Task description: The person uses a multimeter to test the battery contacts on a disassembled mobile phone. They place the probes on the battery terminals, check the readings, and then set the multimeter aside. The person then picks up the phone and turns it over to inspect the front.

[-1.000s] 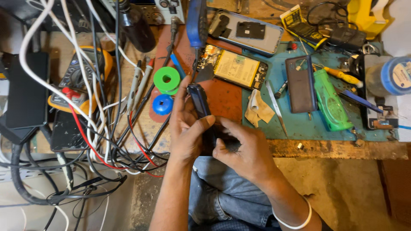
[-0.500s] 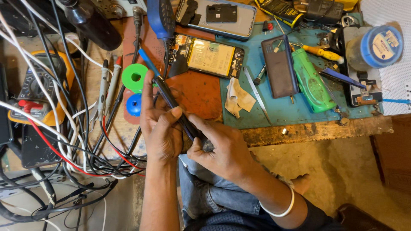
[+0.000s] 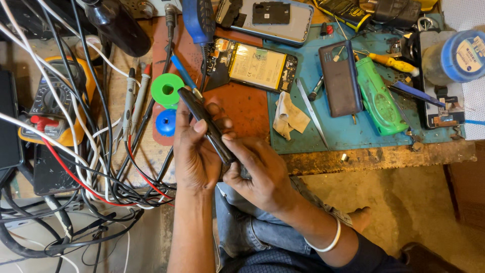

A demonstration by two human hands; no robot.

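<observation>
Phone between both hands

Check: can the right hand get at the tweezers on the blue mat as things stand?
Probably yes, once freed. The tweezers lie bare on the mat, just beyond the right hand, nothing over them. But that hand and the left hand both grip the dark phone.

dark phone: lower end hidden between our left hand and right hand | phone face edge-on, cannot tell | grey phone and black bottle: cut by top edge | blue-lidded jar: cut by right edge | cables: ends untraceable
</observation>
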